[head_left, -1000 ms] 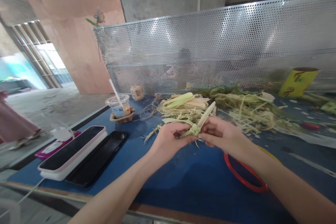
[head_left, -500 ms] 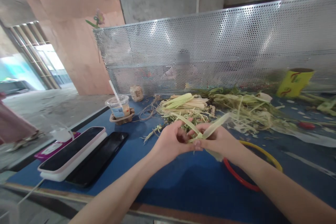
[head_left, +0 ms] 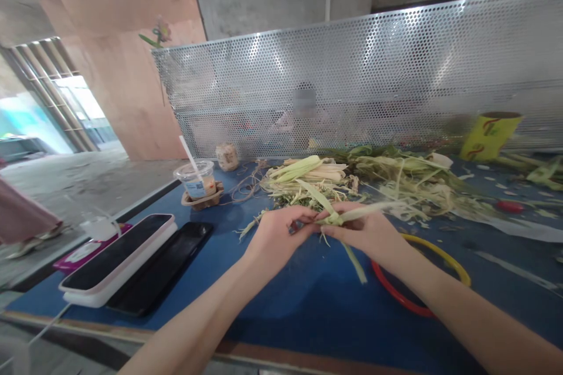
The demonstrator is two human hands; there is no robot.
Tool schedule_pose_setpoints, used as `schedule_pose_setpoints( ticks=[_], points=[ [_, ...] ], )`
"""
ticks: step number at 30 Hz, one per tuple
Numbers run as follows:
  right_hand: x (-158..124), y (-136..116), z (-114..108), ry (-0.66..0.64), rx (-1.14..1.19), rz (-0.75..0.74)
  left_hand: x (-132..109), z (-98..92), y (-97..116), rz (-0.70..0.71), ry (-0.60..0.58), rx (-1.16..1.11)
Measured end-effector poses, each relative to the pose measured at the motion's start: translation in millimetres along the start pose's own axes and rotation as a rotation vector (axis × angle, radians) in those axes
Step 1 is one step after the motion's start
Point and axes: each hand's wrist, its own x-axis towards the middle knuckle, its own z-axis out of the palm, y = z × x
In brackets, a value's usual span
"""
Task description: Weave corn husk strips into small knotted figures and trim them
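Note:
Pale green corn husk strips (head_left: 336, 218), crossed and folded at a small knot, are pinched between both hands above the blue table (head_left: 281, 304). My left hand (head_left: 284, 228) is closed on the left side of the folded husk, with its fingertips at the knot. My right hand (head_left: 358, 224) grips the right side, its thumb pressed just under the fold. One strip end points up and left, another reaches out to the right, and a third hangs below the right hand. Just behind the hands lies a pile of husks (head_left: 308, 170) with dried shreds.
A red and yellow ring (head_left: 407, 303) lies beneath my right forearm. Phones (head_left: 160, 269) and a drink cup (head_left: 197, 180) in a cardboard holder stand left. More loose husks (head_left: 409, 173) and a yellow roll (head_left: 490, 137) are at right, before a perforated metal screen (head_left: 352, 82).
The husk has turned in my hands: the right strip has swung lower toward the right, and a strip end now hangs below. My left hand has flattened slightly around the knot.

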Motion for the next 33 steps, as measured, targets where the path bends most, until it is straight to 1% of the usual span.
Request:
schedule_pose_setpoints(
  ticks=[4,6,9,12,14,16,18,20,21,22,23,24,26,28,30,33],
  points=[
    [1,-3,0,0.066,0.067,0.041,-1,-3.5,1,0.002,-0.015,0.029],
    [1,-3,-1,0.066,0.111,0.059,-2,-6.4,2,-0.026,-0.061,0.001],
    [0,-2,0,-0.006,0.133,0.068,-1,-8.4,3,-0.091,-0.13,-0.187],
    [-3,0,3,-0.079,0.091,0.081,1,-4.1,1,-0.156,-0.125,-0.445],
    [-3,1,7,-0.081,0.067,0.091,3,0.6,-2,-0.224,-0.092,-0.599],
    [-4,2,10,-0.064,0.069,0.119,4,3.9,-4,-0.275,-0.02,-0.678],
    [-4,4,12,-0.059,0.07,0.144,5,4.6,-6,-0.295,0.09,-0.657],
    [-3,6,12,-0.071,0.045,0.138,6,3.2,-6,-0.288,0.196,-0.585],
    [-3,7,12,-0.075,0.029,0.122,6,2.1,-6,-0.274,0.231,-0.547],
    [-3,8,11,-0.077,0.019,0.107,6,1.1,-5,-0.254,0.239,-0.513],
    [-3,8,10,-0.072,0.016,0.098,5,0.1,-5,-0.228,0.216,-0.488],
    [-3,8,9,-0.065,0.024,0.09,5,-0.8,-4,-0.202,0.158,-0.474],
    [-3,8,7,-0.057,0.068,0.073,4,-2.8,-4,-0.176,-0.012,-0.469],
    [-2,7,5,-0.056,0.116,0.045,3,-5.3,-4,-0.192,-0.159,-0.472],
    [-1,5,4,-0.051,0.137,0.021,2,-7.7,-3,-0.216,-0.22,-0.456],
    [-1,3,5,-0.01,0.113,-0.001,2,-8.9,-2,-0.222,-0.224,-0.397]
  ],
)
